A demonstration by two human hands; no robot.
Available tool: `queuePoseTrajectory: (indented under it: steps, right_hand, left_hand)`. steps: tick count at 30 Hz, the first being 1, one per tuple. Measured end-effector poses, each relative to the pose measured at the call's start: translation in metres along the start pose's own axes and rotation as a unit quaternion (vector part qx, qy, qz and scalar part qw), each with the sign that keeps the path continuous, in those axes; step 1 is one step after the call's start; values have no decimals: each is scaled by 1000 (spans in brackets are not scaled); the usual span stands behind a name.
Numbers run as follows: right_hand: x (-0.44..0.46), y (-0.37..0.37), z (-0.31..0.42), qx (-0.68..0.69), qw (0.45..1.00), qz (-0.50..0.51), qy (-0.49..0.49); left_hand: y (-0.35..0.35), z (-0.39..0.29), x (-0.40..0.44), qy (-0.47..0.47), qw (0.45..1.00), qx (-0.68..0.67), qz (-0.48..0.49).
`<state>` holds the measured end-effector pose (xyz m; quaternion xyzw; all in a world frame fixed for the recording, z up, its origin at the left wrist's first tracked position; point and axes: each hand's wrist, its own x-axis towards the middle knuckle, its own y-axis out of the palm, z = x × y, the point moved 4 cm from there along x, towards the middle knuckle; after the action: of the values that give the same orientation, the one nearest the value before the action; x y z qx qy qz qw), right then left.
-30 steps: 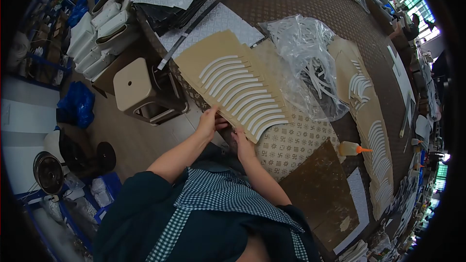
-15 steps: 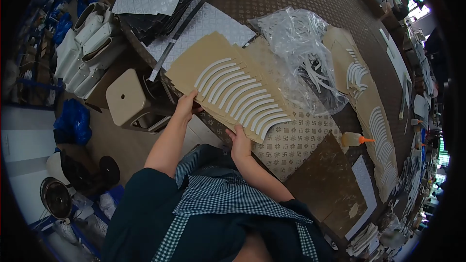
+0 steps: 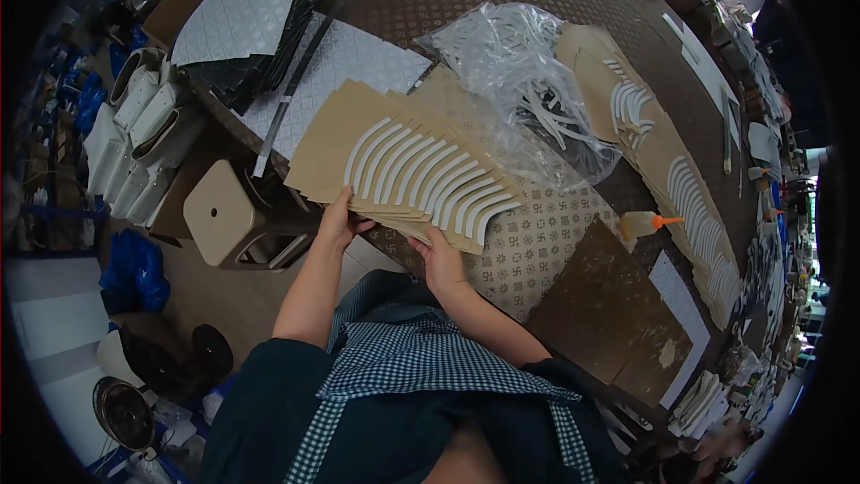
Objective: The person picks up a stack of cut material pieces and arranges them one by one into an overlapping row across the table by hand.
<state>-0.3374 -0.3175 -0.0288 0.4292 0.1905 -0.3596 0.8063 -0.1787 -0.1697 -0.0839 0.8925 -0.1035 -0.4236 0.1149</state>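
A fanned stack of tan sheets [image 3: 315, 145] lies at the table's near edge, with several curved white strips [image 3: 414, 167] side by side on its overlapping layers. My left hand [image 3: 339, 220] grips the stack's near left edge, thumb on top and fingers underneath. Farther right along the same edge, my right hand [image 3: 439, 257] holds the stack near its right corner, thumb above. The undersides of the sheets and some fingertips are hidden. Beneath and beyond the stack is a patterned beige sheet [image 3: 520, 255].
Behind the stack lies a clear plastic bag [image 3: 506, 49] of white strips. To the right are more strips on tan card [image 3: 658, 161], a glue bottle [image 3: 638, 225] with orange tip and a brown board [image 3: 609, 305]. A stool [image 3: 215, 213] stands left; white textured sheets [image 3: 235, 22] lie upper left.
The tan sheets have fanned out wider, so the strips sit closer together. My left hand has shifted left along the edge, and the camera view has turned.
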Motion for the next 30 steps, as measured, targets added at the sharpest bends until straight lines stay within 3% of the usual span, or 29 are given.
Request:
queuePoseTrajectory:
  steps: [3, 8, 11, 12, 13, 14, 19, 23, 24, 26, 30]
  right_hand:
    - [1, 3, 4, 4, 1000, 12, -8]
    - [-8, 10, 37, 11, 999, 46, -8]
    - [-29, 17, 75, 37, 995, 91, -36]
    - [-39, 19, 90, 54, 992, 108, -45]
    - [-49, 20, 106, 53, 990, 121, -48]
    - [-61, 20, 122, 51, 988, 134, -50]
    - [-118, 10, 212, 28, 966, 205, -155]
    - [-144, -22, 291, -13, 956, 181, -231]
    - [-144, -32, 311, -14, 955, 172, -242]
    - [-143, -49, 355, -23, 954, 146, -260]
    - [-115, -78, 460, -55, 949, 101, -294]
  left_hand:
    - [-3, 3, 10, 43, 999, -16, -6]
    - [30, -28, -40, 163, 987, -4, -9]
    - [59, -56, -79, 189, 981, -19, -33]
    - [69, -65, -89, 227, 973, -38, 16]
    - [83, -74, -109, 209, 978, -9, -22]
    - [90, -81, -116, 231, 972, 16, 26]
    - [196, -109, -193, 345, 922, 19, 175]
    - [289, -102, -216, 341, 910, -6, 236]
    - [303, -101, -196, 329, 899, -11, 288]
    - [359, -95, -195, 314, 909, -15, 273]
    - [479, -96, -178, 331, 877, -36, 345]
